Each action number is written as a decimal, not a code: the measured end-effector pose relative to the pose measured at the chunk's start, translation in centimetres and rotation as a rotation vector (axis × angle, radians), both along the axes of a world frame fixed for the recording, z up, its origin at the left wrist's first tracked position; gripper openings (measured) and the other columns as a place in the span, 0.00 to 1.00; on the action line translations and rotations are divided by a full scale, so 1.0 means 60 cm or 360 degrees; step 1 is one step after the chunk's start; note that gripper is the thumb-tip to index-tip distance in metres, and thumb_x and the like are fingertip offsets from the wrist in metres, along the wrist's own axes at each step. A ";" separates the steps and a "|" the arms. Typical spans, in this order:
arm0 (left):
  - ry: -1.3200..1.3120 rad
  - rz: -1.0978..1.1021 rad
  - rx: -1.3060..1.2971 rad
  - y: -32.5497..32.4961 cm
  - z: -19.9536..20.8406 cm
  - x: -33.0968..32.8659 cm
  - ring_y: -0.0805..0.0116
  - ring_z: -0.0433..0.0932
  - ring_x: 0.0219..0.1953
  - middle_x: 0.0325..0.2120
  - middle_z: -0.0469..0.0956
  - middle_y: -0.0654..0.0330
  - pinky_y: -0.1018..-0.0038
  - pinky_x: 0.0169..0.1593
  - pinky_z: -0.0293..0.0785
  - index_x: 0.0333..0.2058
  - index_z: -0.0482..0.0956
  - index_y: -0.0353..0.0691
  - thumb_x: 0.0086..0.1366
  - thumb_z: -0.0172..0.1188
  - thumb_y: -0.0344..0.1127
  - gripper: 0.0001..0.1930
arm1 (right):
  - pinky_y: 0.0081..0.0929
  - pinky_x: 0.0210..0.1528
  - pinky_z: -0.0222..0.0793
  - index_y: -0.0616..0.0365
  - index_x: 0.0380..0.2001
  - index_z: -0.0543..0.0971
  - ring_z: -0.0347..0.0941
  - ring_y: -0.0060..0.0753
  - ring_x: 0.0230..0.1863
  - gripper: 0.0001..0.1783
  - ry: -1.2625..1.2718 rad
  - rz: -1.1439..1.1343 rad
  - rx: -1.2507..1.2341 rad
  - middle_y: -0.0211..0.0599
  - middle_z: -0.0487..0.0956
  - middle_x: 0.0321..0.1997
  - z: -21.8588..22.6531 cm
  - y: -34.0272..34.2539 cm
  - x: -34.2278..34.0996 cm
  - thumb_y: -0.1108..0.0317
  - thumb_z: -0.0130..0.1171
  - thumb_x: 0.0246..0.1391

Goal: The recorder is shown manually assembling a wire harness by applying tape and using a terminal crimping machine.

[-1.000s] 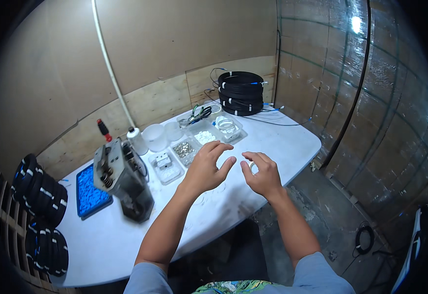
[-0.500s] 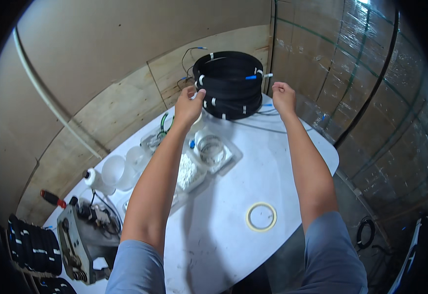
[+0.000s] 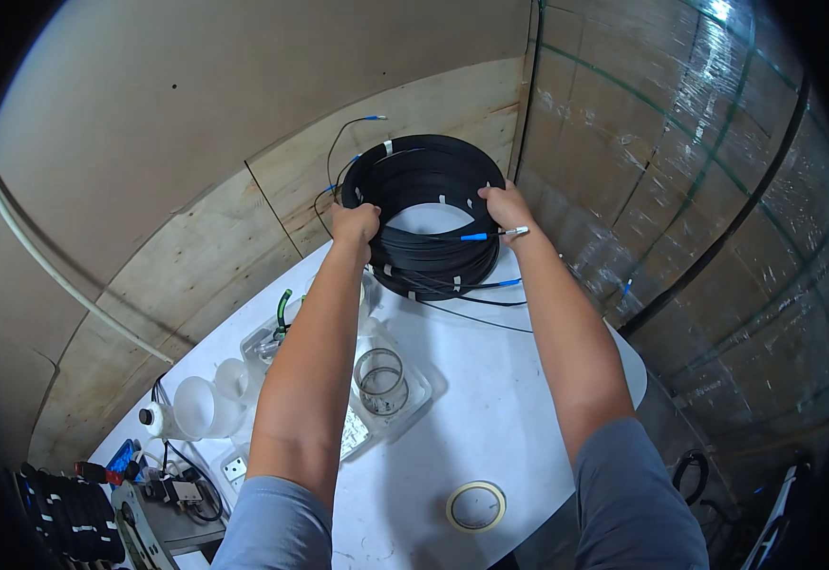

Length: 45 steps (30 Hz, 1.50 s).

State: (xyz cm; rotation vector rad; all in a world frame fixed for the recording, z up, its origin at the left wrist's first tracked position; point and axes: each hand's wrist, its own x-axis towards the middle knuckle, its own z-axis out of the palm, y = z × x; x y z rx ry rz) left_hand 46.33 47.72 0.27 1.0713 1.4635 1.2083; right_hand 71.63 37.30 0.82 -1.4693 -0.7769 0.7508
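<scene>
A stack of black cable coils (image 3: 421, 255), bound with short white ties, stands at the far end of the white table (image 3: 476, 389). My left hand (image 3: 355, 225) is closed round the left side of its upper coil, thumb on top. On the opposite side my right hand (image 3: 504, 209) grips the same coil, thumb over the rim. A cable end with a blue sleeve (image 3: 474, 237) and pale tip crosses the front of the stack towards my right wrist. More loose cable ends with blue sleeves stick out at the left, near the wall, and at the lower right.
Left of centre stand a clear round container (image 3: 379, 372) on a plastic tray (image 3: 418, 404), white cups (image 3: 196, 408) and a white bottle (image 3: 156, 420). A tape roll (image 3: 449, 507) lies near the front edge. Film-wrapped cartons (image 3: 614, 123) rise at the right; a plywood wall (image 3: 206, 228) is behind.
Both hands have gone from hovering beside the cable coil to gripping its two sides. The view has shifted, so the coil and table items sit lower in the picture.
</scene>
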 end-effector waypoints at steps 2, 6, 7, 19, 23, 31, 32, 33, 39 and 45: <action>-0.0223 -0.0380 -0.0076 0.010 -0.010 -0.005 0.46 0.81 0.35 0.44 0.74 0.39 0.49 0.34 0.79 0.56 0.63 0.28 0.59 0.56 0.21 0.25 | 0.35 0.61 0.67 0.72 0.59 0.67 0.73 0.50 0.59 0.33 0.0022 -0.0021 -0.0057 0.59 0.75 0.59 0.002 -0.003 0.005 0.70 0.56 0.49; -0.0264 -0.0252 -0.0002 0.008 -0.011 -0.007 0.48 0.79 0.35 0.42 0.74 0.42 0.51 0.35 0.79 0.55 0.63 0.29 0.55 0.52 0.18 0.26 | 0.36 0.59 0.68 0.75 0.57 0.69 0.74 0.53 0.57 0.31 -0.0158 -0.0041 -0.0191 0.61 0.76 0.55 0.010 0.000 -0.001 0.71 0.54 0.48; -0.0262 -0.0340 -0.0091 -0.017 0.007 0.010 0.45 0.70 0.51 0.54 0.66 0.38 0.56 0.51 0.70 0.63 0.53 0.28 0.52 0.51 0.20 0.36 | 0.36 0.58 0.68 0.76 0.55 0.70 0.75 0.54 0.56 0.30 -0.0263 -0.0072 -0.0258 0.62 0.77 0.53 0.013 -0.011 0.011 0.71 0.53 0.47; -0.0063 -0.0267 0.0360 -0.067 0.071 -0.013 0.59 0.74 0.36 0.38 0.73 0.50 0.62 0.37 0.74 0.48 0.69 0.34 0.52 0.55 0.20 0.22 | 0.35 0.41 0.76 0.73 0.51 0.69 0.80 0.45 0.42 0.19 -0.0007 -0.0198 0.0283 0.54 0.78 0.42 0.065 -0.074 -0.028 0.74 0.53 0.58; -0.0431 -0.0483 0.0530 -0.179 0.164 -0.036 0.61 0.77 0.43 0.43 0.71 0.53 0.68 0.44 0.76 0.61 0.54 0.37 0.58 0.51 0.18 0.32 | 0.25 0.24 0.73 0.61 0.45 0.67 0.73 0.25 0.27 0.09 0.0543 -0.0106 0.0459 0.38 0.73 0.33 0.158 -0.180 -0.091 0.75 0.53 0.63; -0.0761 -0.0678 0.0511 -0.344 0.217 -0.139 0.69 0.77 0.28 0.37 0.73 0.56 0.75 0.29 0.75 0.55 0.63 0.39 0.68 0.53 0.23 0.18 | 0.22 0.18 0.61 0.52 0.38 0.68 0.58 0.18 0.17 0.07 0.0815 -0.0099 0.0658 0.24 0.62 0.22 0.190 -0.320 -0.190 0.68 0.57 0.63; -0.0769 -0.0669 0.0533 -0.355 0.216 -0.156 0.69 0.77 0.28 0.37 0.73 0.56 0.75 0.29 0.75 0.55 0.63 0.39 0.68 0.53 0.23 0.18 | 0.22 0.18 0.60 0.52 0.38 0.69 0.58 0.18 0.17 0.07 0.0789 -0.0081 0.0693 0.24 0.62 0.22 0.187 -0.338 -0.205 0.67 0.57 0.63; -0.0685 -0.0683 0.0566 -0.366 0.213 -0.173 0.71 0.75 0.26 0.36 0.73 0.58 0.75 0.28 0.73 0.62 0.56 0.41 0.69 0.53 0.24 0.26 | 0.22 0.18 0.59 0.51 0.38 0.69 0.58 0.17 0.17 0.06 0.0773 -0.0052 0.0735 0.24 0.62 0.22 0.183 -0.356 -0.222 0.68 0.56 0.63; -0.0572 -0.0657 0.0602 -0.498 0.207 -0.265 0.75 0.70 0.23 0.30 0.74 0.61 0.74 0.25 0.69 0.72 0.47 0.45 0.69 0.56 0.29 0.38 | 0.22 0.19 0.60 0.50 0.42 0.69 0.58 0.17 0.17 0.08 0.0786 -0.0089 0.0794 0.25 0.63 0.24 0.161 -0.489 -0.323 0.72 0.53 0.60; -0.0593 -0.0585 0.0630 -0.650 0.182 -0.350 0.75 0.69 0.21 0.31 0.72 0.62 0.75 0.23 0.68 0.71 0.50 0.46 0.67 0.57 0.27 0.37 | 0.22 0.19 0.61 0.52 0.52 0.69 0.59 0.18 0.17 0.17 0.0820 -0.0078 0.0799 0.25 0.62 0.24 0.127 -0.632 -0.408 0.74 0.52 0.59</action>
